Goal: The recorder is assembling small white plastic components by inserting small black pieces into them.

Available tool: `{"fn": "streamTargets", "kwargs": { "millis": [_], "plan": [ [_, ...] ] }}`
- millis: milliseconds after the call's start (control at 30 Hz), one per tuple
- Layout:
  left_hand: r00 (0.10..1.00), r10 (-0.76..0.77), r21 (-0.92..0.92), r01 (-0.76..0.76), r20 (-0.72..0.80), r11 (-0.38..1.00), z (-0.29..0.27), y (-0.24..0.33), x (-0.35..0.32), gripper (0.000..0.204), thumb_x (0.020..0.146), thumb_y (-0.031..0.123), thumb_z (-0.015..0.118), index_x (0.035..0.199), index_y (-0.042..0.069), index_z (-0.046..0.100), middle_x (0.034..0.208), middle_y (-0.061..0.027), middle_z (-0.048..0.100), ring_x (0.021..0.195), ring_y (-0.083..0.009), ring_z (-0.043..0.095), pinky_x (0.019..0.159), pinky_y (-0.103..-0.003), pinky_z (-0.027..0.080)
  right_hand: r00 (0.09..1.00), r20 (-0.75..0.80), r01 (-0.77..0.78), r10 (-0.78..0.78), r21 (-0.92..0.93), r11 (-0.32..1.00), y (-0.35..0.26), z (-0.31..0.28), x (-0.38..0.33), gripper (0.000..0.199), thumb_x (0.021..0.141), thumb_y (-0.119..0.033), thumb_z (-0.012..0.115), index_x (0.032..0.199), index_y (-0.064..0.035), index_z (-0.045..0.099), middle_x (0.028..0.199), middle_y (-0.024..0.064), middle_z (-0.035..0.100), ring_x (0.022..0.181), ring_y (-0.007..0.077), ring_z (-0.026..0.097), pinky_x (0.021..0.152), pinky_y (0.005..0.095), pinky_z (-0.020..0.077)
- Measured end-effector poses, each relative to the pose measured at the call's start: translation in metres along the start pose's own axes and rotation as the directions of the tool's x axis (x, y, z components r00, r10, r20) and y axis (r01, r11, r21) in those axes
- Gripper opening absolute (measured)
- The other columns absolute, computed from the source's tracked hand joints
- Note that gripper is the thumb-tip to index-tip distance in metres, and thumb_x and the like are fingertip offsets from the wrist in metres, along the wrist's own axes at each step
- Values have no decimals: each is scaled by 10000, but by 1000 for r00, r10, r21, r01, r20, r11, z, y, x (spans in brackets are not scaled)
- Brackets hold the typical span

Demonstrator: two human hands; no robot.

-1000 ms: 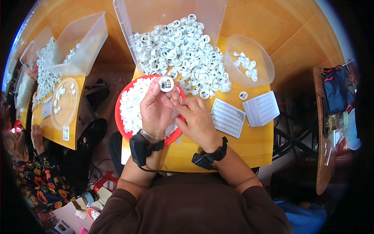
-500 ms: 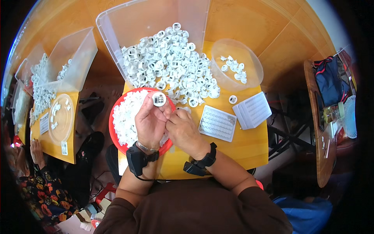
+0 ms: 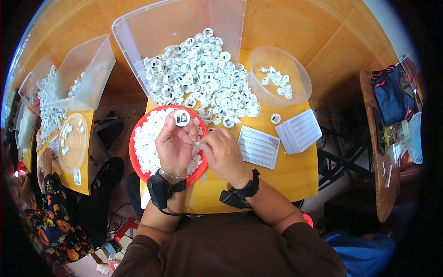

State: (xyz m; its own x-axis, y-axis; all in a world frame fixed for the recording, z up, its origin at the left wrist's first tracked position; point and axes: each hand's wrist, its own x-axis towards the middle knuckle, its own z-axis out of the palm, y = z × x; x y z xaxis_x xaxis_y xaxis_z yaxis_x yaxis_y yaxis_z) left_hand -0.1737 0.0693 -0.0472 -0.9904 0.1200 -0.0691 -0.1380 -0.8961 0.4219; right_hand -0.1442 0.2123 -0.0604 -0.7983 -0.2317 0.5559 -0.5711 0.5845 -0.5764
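Left hand (image 3: 174, 144) is pinching a white round cap (image 3: 182, 118) at fingertips, face up, over the red tray (image 3: 136, 138). Right hand (image 3: 223, 154) is closing on something small at its 9 o'clock; can't tell what. Cap pile (image 3: 198, 78) is sitting at 12 o'clock, within reach.

Glossy orange-brown tiled floor (image 3: 323, 41) under small yellow tables (image 3: 295, 171); a round wooden table (image 3: 376, 184) at right.

Two white grid trays (image 3: 260, 147) by a clear round bowl (image 3: 295, 69) — a co-worker's yellow table (image 3: 85, 177) at left
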Motion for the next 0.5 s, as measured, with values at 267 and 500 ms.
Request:
{"fn": "streamTargets", "kwargs": {
  "millis": [267, 500],
  "plan": [
    [1000, -8, -16, 8, -5, 1000, -2, -1, 0, 249, 968, 236, 470, 1100, 32, 524, 913, -110, 627, 790, -209, 605, 683, -319, 478, 960, -177, -170, 216, 243, 955, 8, -3, 3, 82, 814, -6, 615, 873, -29, 561, 828, 123, 587, 814, 319, 562, 713, 401, 459],
    [1000, 21, -16, -21, 0, 1000, 2, 1, 0, 241, 964, 228, 461, 1084, 29, 524, 895, -108, 622, 756, -207, 589, 676, -316, 464, 984, -108, -116, 139, 198, 973, 6, -4, 4, 65, 804, -23, 629, 844, -40, 580, 805, 109, 590, 820, 310, 573, 732, 404, 464]
  ]
}}
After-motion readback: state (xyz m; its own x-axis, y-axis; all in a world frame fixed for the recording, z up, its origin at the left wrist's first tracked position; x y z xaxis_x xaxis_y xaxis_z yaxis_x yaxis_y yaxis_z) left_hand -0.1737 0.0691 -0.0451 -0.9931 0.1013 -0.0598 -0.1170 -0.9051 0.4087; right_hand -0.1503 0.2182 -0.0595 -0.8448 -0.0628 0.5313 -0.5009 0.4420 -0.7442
